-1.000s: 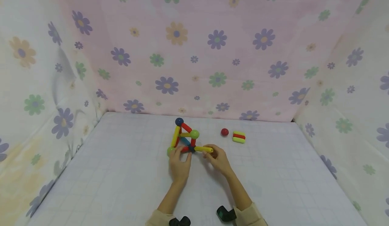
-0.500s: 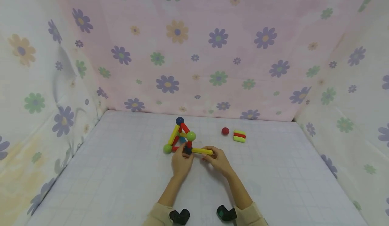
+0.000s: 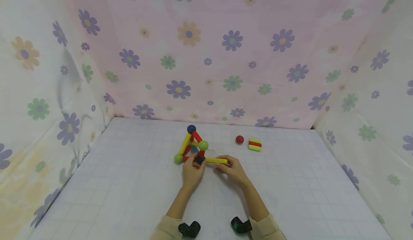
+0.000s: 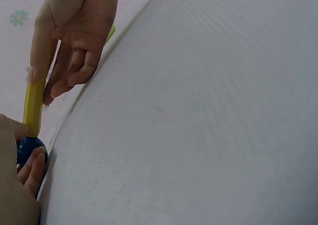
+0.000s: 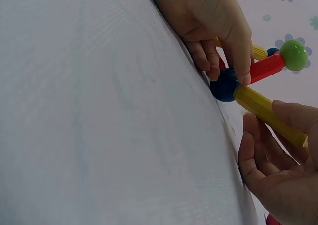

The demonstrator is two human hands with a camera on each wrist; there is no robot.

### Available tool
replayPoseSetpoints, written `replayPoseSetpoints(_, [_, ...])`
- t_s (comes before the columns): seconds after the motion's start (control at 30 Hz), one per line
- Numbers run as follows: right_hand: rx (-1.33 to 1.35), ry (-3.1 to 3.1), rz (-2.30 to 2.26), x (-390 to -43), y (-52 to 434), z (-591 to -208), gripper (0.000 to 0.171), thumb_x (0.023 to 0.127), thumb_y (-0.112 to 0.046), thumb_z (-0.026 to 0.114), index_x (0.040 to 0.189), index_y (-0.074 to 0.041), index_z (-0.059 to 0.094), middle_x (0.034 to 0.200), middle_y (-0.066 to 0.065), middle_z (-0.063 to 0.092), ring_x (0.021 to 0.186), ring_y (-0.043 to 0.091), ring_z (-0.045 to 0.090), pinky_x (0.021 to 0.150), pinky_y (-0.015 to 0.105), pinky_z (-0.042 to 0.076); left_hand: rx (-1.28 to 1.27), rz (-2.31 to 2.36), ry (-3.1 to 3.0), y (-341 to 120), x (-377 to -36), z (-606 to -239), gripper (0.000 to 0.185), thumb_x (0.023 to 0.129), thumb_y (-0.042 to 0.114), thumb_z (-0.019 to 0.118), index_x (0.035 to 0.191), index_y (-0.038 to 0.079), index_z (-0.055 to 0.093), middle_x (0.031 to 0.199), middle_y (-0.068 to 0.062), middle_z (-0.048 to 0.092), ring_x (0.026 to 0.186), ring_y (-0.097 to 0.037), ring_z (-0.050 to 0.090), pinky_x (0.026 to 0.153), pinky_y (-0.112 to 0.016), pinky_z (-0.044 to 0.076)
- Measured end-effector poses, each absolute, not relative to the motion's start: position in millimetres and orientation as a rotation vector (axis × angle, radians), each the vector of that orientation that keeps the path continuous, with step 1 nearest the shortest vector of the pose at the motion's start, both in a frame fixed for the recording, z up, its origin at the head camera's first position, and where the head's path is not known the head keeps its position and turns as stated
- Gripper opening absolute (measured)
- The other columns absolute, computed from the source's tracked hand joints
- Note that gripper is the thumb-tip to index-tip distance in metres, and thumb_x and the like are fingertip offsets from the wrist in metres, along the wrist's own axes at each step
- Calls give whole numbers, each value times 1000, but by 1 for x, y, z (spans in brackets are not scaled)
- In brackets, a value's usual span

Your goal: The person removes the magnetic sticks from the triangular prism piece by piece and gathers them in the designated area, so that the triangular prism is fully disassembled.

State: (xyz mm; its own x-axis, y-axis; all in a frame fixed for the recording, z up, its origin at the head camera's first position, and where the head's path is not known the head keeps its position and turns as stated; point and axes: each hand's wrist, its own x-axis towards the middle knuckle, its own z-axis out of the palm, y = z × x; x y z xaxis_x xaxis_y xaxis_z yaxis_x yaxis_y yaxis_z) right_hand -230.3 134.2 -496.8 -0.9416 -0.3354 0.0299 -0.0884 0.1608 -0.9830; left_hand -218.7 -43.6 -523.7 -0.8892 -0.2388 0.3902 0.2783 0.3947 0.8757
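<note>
A small frame of rods and balls (image 3: 192,145) stands mid-table, with a dark blue ball on top (image 3: 191,128) and green balls (image 3: 203,145) at its corners. My left hand (image 3: 193,168) pinches the dark blue ball (image 5: 224,85) at the frame's near corner. My right hand (image 3: 233,169) pinches the outer end of a yellow rod (image 3: 216,160), whose other end meets that ball. The same yellow rod (image 4: 34,104) shows in the left wrist view, running from the right hand (image 4: 69,36) down to the dark blue ball (image 4: 27,148).
A loose red ball (image 3: 239,139) and a short stack of yellow and red rods (image 3: 255,145) lie to the right of the frame. Flowered cloth walls (image 3: 206,53) close in the back and both sides of the gridded table (image 3: 129,189).
My left hand has shifted right from the frame's left green ball to the near dark blue ball, uncovering the green one. The right hand still holds the yellow rod.
</note>
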Motion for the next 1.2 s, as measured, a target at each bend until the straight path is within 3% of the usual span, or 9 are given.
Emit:
replayPoseSetpoints(0.23, [-337,2259,-1892,-231,133,-497,35,90,-14,63,117,6,57,103,17,62,83,22,65,74,26,54,3,-1484,-2232,-43,-217,-521,37,79,8,73,113,-3,63,97,-14,67,60,-13,59,54,-21,48])
replayPoseSetpoints(0.63, [-289,2316,-1852,-230,133,-493,33,88,-13,65,114,7,61,99,14,62,81,16,62,73,19,51,2,-1548,-2217,-44,-217,-523,36,78,1,72,113,-5,62,90,-15,66,59,-17,64,50,-20,49])
replayPoseSetpoints(1.2, [-263,2304,-1874,-231,133,-492,30,88,-8,65,112,9,62,97,13,64,82,18,63,76,21,52,-33,-1524,-2222,-44,-218,-525,35,79,0,71,112,-6,61,88,-15,66,58,-17,64,51,-19,49])
